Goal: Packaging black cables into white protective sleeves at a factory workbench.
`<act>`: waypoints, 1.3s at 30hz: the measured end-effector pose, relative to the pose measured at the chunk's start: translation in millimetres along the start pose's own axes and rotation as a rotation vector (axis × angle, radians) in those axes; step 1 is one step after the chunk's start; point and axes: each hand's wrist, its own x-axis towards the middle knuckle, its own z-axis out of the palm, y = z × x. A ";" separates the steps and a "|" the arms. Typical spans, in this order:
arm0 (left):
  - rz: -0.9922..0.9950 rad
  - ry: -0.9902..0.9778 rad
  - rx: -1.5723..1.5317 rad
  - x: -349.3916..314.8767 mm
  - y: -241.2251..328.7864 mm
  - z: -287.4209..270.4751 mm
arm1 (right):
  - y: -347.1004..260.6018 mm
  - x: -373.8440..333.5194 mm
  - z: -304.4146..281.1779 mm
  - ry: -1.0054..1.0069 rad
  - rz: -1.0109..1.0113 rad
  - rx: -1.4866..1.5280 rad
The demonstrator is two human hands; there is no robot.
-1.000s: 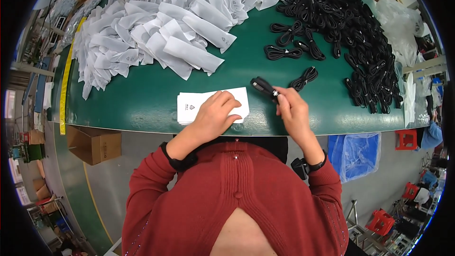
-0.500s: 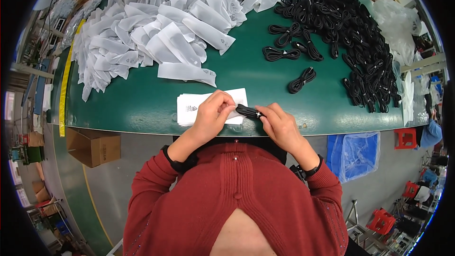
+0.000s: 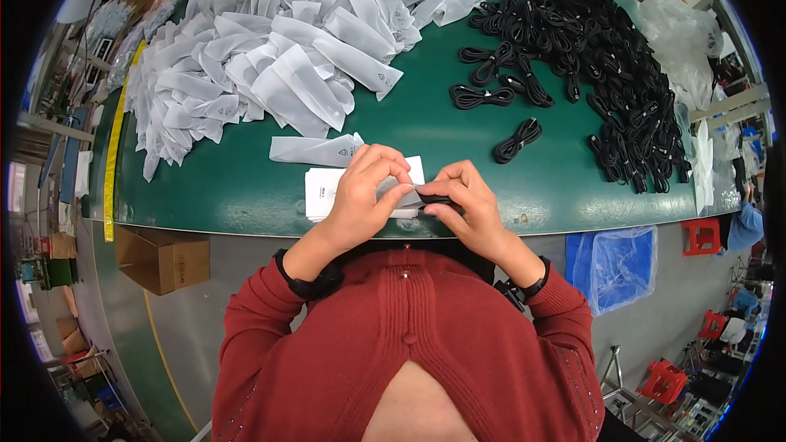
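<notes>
At the bench's (image 3: 221,196) near edge, the cable (image 3: 434,199) pinched in the right hand (image 3: 473,211) is pointed left, toward the sleeve (image 3: 413,197) pinched in the left hand (image 3: 365,193).

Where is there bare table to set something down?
On the green tabletop: left of the flat white rectangular stack, toward the yellow strip; between the heaped translucent white pouches and coiled black cables; and between the right hand and those cables. Crowded: under both heaps, and on the stack, under the left hand.
</notes>
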 end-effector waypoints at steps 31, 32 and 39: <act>0.052 -0.073 0.259 -25.0 -23.0 23.0 | 37.0 2.3 -17.0 0.058 0.417 -0.214; 0.052 -0.072 0.259 -25.9 -23.7 23.4 | 27.8 -3.1 -16.6 0.034 0.393 -0.185; -0.281 -0.012 -0.025 -26.8 -19.2 19.3 | -4.0 -28.2 -21.0 -0.080 0.229 -0.167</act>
